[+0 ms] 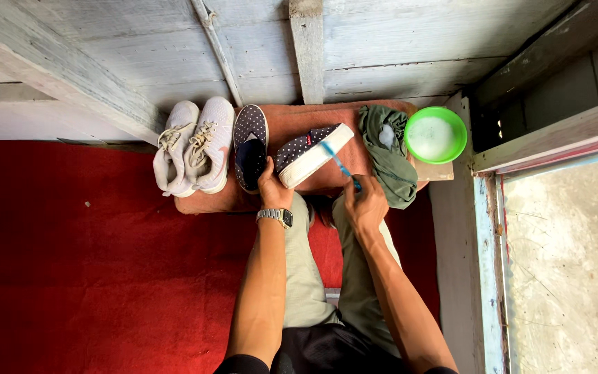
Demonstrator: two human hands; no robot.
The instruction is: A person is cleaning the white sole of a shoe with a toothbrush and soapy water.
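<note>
On the left, two white sneakers (194, 147) wait beside one spotted shoe (250, 147) that lies flat. The left hand (273, 188) is closed around the other spotted shoe (311, 155), tipping it on its side. Its white sole looks only partly scrubbed. The right hand (365, 206) grips a blue toothbrush (338, 163) touching that sole. Further right lie a green cloth (387, 163) and a green bowl (435, 135) of soapy water.

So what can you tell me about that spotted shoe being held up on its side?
The spotted shoe is a dark slip-on with white dots and a thick white sole, fabric by the look of it. It is tipped on its side on a reddish-brown mat, sole facing right. The left hand grips its heel end; a blue toothbrush in the right hand touches the sole.
</note>
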